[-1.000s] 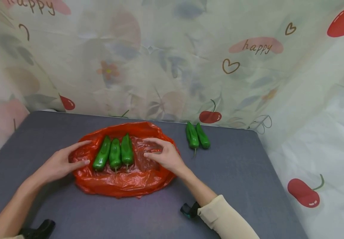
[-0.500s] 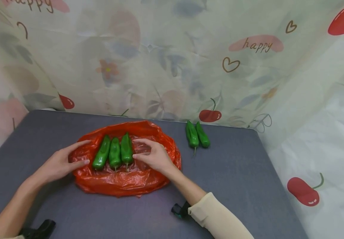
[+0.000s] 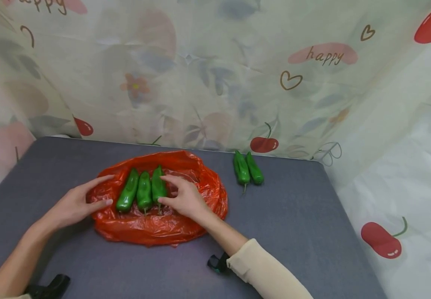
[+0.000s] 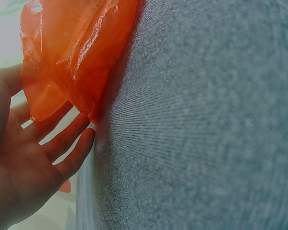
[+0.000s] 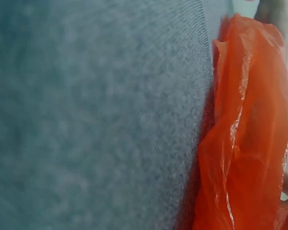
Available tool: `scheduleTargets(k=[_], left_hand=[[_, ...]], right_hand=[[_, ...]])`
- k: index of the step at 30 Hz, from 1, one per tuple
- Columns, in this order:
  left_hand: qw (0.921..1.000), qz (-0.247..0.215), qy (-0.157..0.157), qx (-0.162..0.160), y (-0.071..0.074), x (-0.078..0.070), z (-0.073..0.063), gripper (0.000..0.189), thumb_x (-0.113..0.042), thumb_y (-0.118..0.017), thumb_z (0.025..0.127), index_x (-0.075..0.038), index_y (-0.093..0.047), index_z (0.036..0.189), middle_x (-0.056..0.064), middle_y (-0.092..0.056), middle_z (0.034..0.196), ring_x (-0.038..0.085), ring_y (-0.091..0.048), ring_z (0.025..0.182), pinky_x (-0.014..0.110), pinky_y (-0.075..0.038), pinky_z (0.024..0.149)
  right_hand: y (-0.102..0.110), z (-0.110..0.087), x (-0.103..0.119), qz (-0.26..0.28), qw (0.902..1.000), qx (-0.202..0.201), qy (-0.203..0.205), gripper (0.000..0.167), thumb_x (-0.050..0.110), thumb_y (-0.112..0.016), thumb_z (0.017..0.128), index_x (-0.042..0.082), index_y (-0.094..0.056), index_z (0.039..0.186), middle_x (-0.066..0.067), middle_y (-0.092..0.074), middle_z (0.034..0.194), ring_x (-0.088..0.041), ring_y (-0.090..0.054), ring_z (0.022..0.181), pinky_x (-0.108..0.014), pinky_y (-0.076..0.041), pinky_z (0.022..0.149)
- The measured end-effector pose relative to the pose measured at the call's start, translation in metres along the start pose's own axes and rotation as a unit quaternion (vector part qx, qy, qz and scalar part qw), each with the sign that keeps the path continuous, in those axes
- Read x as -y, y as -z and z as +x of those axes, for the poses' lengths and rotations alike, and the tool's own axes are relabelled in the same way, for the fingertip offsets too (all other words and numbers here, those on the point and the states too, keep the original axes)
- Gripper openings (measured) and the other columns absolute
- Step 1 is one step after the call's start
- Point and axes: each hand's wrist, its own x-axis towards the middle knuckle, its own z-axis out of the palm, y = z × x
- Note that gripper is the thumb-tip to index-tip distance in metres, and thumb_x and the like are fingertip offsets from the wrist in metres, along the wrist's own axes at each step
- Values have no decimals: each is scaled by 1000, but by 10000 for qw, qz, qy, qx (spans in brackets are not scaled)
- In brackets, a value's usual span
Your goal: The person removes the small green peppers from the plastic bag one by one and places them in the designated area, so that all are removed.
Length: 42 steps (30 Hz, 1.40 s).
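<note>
Three green peppers lie side by side in a red plastic bag [image 3: 155,232] spread open on the table: a left pepper [image 3: 127,193], a middle pepper [image 3: 144,193] and a right pepper [image 3: 158,187]. My left hand [image 3: 75,205] rests at the bag's left edge, thumb and forefinger spread over the rim. In the left wrist view, its other fingers [image 4: 69,139] extend loosely along the outside of the red plastic. My right hand [image 3: 185,199] reaches in over the bag's right side. Its thumb and forefinger are apart, their tips overlapping the right pepper's right edge.
Two more green peppers, a longer one [image 3: 241,168] and a shorter one [image 3: 254,169], lie on the grey table [image 3: 294,228] near its back edge, right of the bag. A printed curtain [image 3: 208,74] hangs behind the table and along its sides.
My right hand has moved left across the bag, from its right side to the right pepper. The left hand and all the peppers have stayed in place.
</note>
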Motion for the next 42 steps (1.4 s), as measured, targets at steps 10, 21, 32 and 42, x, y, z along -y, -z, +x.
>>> scheduleTargets(k=[10, 21, 32, 42], left_hand=[[10000, 45, 25, 25, 0, -1, 0, 72, -36, -69, 94, -9, -37, 153, 31, -47, 140, 44, -52, 120, 62, -44, 93], [10000, 60, -49, -18, 0, 0, 1, 74, -35, -69, 94, -11, -34, 155, 30, -48, 139, 41, -56, 115, 58, -47, 90], [10000, 16, 6, 52, 1, 1, 0, 71, -35, -68, 95, -11, -36, 154, 31, -46, 142, 43, -51, 121, 56, -46, 92], [10000, 61, -24, 9, 3, 0, -2, 69, -35, -68, 95, -12, -38, 153, 30, -48, 141, 41, -52, 121, 35, -48, 90]], right_hand=[[-9, 6, -3, -774, 9970, 33, 53, 65, 32, -79, 87, 18, -53, 145, -5, -49, 149, -16, -49, 132, -28, -45, 100], [-13, 10, -2, -1276, 9916, 205, 33, 69, 32, -79, 86, 16, -50, 147, -4, -49, 149, -17, -46, 135, -30, -39, 108], [-13, 11, 0, -1486, 9885, 262, 113, 66, 30, -79, 87, 18, -52, 146, 0, -53, 145, -14, -52, 129, -27, -41, 105], [-9, 12, -3, -1418, 9893, 312, 153, 58, 31, -76, 89, 22, -57, 142, 1, -59, 139, -10, -62, 113, -21, -48, 89]])
